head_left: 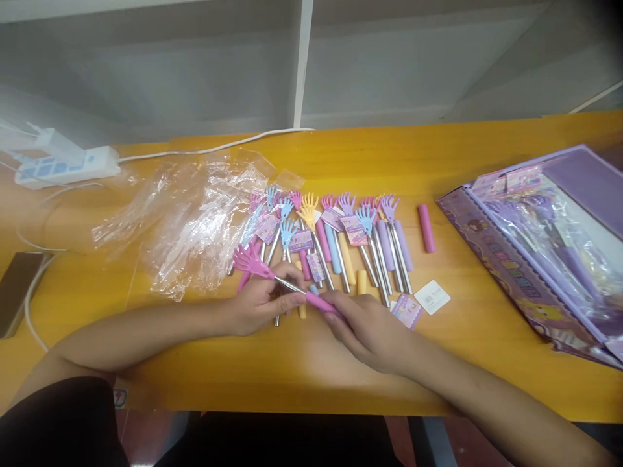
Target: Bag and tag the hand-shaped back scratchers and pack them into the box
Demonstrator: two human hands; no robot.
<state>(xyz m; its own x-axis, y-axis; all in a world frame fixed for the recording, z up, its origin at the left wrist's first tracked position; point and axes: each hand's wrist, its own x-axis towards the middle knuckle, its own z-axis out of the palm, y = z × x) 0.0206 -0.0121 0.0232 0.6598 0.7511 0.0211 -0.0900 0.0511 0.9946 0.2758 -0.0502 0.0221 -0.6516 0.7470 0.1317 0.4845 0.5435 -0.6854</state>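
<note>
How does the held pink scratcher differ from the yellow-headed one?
The left hand and right hand hold the pink scratcher; the yellow-headed one lies on the table. The pink scratcher's head points leftward, the yellow-headed one's forward. Both have hand-shaped heads.

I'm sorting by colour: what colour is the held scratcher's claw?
Pink; the claw shows best in the head view.

Left hand (266, 300) and right hand (370, 329) curl close together.
</note>
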